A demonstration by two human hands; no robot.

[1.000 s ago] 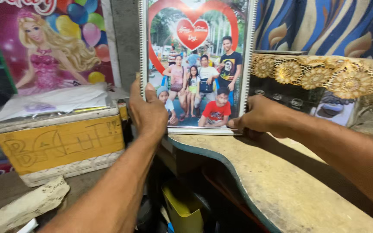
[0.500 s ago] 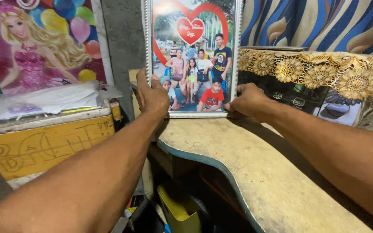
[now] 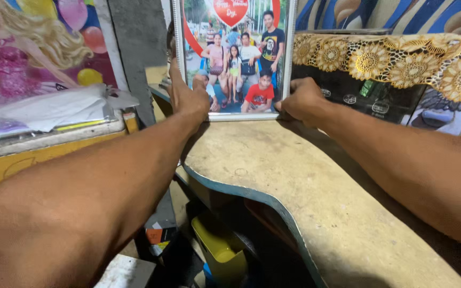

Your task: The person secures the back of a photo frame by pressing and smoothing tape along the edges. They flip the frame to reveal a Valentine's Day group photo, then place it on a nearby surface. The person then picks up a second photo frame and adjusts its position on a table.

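A framed group photograph [image 3: 236, 58] with a silver frame and a red heart design stands upright at the back of a curved tan tabletop [image 3: 294, 186]. My left hand [image 3: 187, 96] grips the frame's lower left edge. My right hand [image 3: 302, 98] holds its lower right corner. The bottom edge of the frame rests on the tabletop. Both forearms stretch forward across the table.
A dark cabinet draped with a gold lace cloth [image 3: 401, 61] stands to the right of the frame. At left is a yellow box [image 3: 38, 154] topped with papers, below a pink doll poster [image 3: 28, 48]. A yellow container [image 3: 220, 250] sits under the table.
The view has closed in on the frame. Both hands keep their grip on its lower corners, and the frame now stands on the tabletop's back edge.
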